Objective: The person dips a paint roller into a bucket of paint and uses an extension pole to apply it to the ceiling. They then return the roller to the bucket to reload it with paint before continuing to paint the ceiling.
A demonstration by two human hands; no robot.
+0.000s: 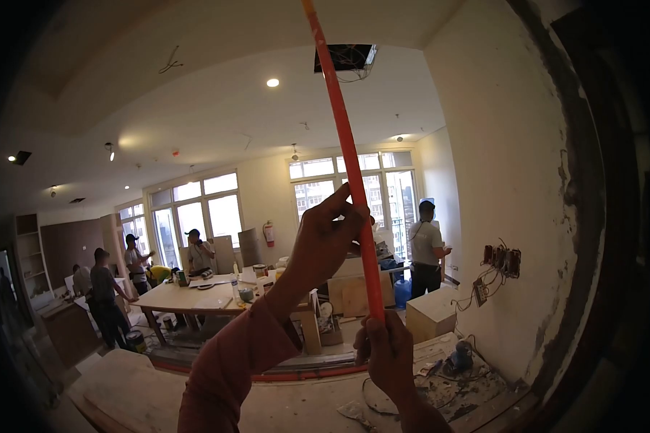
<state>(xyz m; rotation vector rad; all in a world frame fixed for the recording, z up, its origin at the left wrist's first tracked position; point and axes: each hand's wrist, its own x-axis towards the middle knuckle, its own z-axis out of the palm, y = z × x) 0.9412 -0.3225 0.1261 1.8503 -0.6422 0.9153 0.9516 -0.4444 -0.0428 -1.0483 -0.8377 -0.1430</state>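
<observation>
An orange-red pole (344, 130) rises from the lower middle to the top of the view, leaning slightly left, with a yellowish upper end (308, 7). My left hand (334, 229) is closed around its middle part, the thumb and fingers pressed on it. Lower down, my right hand (387, 353) grips the bottom end of the pole. Above, the upper part of the pole passes in front of a square ceiling opening (350, 58) with loose wires.
Several people stand around a long table (188, 292) at left; another person (426, 249) stands near the windows. Wires hang from wall boxes (502, 261) at right. Below are a cream box (430, 312), debris and a dusty surface (296, 404).
</observation>
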